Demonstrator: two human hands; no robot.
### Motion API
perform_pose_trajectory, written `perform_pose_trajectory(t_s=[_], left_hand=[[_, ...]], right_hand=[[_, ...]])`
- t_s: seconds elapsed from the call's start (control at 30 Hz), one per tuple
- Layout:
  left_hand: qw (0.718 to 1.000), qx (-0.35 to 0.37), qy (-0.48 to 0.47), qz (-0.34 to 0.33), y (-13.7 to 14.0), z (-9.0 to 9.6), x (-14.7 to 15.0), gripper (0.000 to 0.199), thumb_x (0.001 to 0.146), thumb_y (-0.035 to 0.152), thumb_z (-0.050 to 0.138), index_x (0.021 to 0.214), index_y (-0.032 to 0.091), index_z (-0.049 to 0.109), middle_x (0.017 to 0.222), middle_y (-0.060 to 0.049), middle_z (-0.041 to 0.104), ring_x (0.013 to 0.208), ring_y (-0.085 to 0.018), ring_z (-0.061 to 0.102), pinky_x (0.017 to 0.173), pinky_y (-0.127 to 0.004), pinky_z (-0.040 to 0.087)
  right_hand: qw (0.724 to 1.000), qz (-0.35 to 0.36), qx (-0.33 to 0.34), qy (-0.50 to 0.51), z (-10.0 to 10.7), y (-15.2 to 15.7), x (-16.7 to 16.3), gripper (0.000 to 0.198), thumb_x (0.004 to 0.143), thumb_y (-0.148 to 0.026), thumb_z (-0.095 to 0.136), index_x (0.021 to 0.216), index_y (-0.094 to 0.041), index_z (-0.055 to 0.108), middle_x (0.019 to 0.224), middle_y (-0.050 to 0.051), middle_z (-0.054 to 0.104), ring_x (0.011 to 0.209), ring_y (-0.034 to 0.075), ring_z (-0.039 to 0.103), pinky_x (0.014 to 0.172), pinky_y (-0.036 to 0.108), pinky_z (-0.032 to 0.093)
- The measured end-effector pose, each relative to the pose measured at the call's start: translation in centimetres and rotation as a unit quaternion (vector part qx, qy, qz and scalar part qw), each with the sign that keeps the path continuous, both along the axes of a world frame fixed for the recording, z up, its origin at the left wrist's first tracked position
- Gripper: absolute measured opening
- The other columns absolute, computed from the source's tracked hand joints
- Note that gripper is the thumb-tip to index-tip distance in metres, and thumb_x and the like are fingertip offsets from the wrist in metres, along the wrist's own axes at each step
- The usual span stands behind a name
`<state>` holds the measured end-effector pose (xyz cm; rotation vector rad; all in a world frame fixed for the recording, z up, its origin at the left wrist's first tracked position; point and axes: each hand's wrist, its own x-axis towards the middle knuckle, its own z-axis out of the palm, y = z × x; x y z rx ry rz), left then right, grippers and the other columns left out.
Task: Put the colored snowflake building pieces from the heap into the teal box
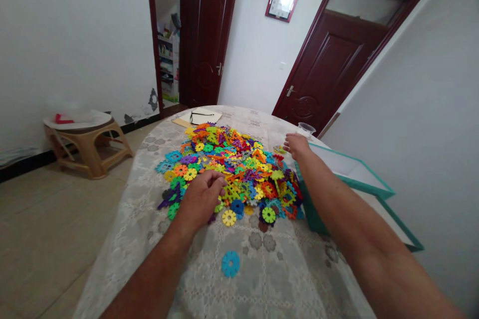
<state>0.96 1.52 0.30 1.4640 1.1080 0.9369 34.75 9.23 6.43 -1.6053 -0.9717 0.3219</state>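
Has plastic discs [239, 169] heaped on the surface [277, 284], likely for easy reach. Curls fingers of left hand [202, 194] over near-left discs, cannot tell whether pinching any; holds right hand [298, 146], fingers loosely spread, by the box [314, 223].

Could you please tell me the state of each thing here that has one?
Disc pile: loosely heaped
Lone blue disc: flat, apart from disc pile
Teal box: open
Left hand: curled, at disc pile
Right hand: open, near teal box
Left door: open
Right door: shut
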Motion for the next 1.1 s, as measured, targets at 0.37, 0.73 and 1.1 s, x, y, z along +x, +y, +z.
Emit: perform_pose_trajectory(t_s=[0.37,0.73,1.1], left_hand=[[0.947,0.203,0.247,-0.024,0.8,-2.0,-0.2,0.025,0.094,0.017,0.052,0.11,0.019,0.072,0.112,-0.009,0.077,0.106,-0.024,0.07,0.095,-0.036,0.051],[0.898,0.243,0.349,-0.11,-0.6,-3.6,1.4,0.053,0.09,0.015,0.065,0.143,0.02,0.059,0.136,-0.014,0.065,0.131,-0.027,0.061,0.112,-0.037,0.047],[0.841,0.281,0.444,-0.13,-1.2,-3.0,1.9,0.031,0.098,0.029,0.058,0.129,0.026,0.062,0.123,-0.01,0.062,0.106,-0.026,0.066,0.085,-0.034,0.052]], right_hand=[[0.875,0.269,-0.059,-0.399,-6.6,-12.8,-11.4,0.041,0.092,-0.023,0.065,0.133,-0.019,0.068,0.131,0.013,0.07,0.124,0.03,0.061,0.113,0.051,0.045],[0.826,0.255,-0.111,-0.49,-9.9,-15.0,-13.0,0.034,0.092,-0.007,0.059,0.121,-0.02,0.07,0.122,0.012,0.065,0.117,0.027,0.056,0.106,0.042,0.045],[0.832,0.291,-0.079,-0.466,-9.7,-16.3,-12.1,0.012,0.104,-0.021,0.057,0.103,-0.02,0.069,0.103,0.008,0.068,0.101,0.024,0.059,0.094,0.036,0.043]])
